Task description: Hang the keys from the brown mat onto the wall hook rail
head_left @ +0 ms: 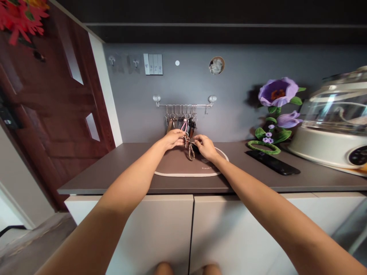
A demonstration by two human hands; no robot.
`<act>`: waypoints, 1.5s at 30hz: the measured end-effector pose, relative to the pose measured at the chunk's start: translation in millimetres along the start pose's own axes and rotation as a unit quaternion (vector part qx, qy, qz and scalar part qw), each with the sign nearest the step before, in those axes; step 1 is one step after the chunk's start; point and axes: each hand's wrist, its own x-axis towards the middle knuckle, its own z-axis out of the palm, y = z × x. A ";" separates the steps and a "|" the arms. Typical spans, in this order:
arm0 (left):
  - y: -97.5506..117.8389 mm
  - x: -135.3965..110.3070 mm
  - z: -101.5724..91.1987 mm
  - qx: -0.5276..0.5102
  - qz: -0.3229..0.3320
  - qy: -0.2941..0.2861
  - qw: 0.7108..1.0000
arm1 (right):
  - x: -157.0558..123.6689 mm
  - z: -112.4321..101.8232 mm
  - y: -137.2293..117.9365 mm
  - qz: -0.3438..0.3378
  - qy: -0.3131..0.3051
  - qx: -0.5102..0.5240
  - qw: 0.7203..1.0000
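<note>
A bunch of keys on a ring hangs from the fingertips of my left hand, which are pinched around it. A braided cord loop dangles beside those keys. Close to the right of them is my right hand, its fingers curled together by a dark item; whether it grips that item I cannot make out. Behind both hands, a clear hook rail on the grey wall carries several key rings with keys. Below lies a brown mat with a pale rim.
A black phone lies on the counter at the right, before a purple crocheted flower. A white appliance with a clear lid stands farther right. Overhead runs a dark cabinet; a red-brown door is at left.
</note>
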 end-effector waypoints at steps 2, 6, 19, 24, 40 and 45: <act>2.1 -1.6 1.5 -0.025 0.005 0.000 1.000 | -0.3 -1.0 -3.1 -0.013 0.010 0.011 1.000; 7.9 -7.5 7.8 -0.059 0.012 0.000 0.998 | -1.9 -4.1 -11.4 -0.042 0.020 0.025 0.999; 11.4 -10.9 16.2 -0.092 0.047 -0.022 0.994 | -3.7 -7.5 -19.1 -0.058 0.047 0.032 0.997; 11.0 -10.7 16.3 -0.073 0.062 -0.029 0.995 | -2.8 -10.5 -20.8 -0.057 0.061 0.034 0.996; 10.8 -14.1 16.5 0.057 0.062 0.013 0.996 | 6.4 -10.9 -12.2 0.048 0.071 0.240 0.967; 5.5 -10.4 15.1 0.119 0.081 -0.009 0.990 | 4.8 -17.7 -21.6 0.071 0.067 0.288 0.953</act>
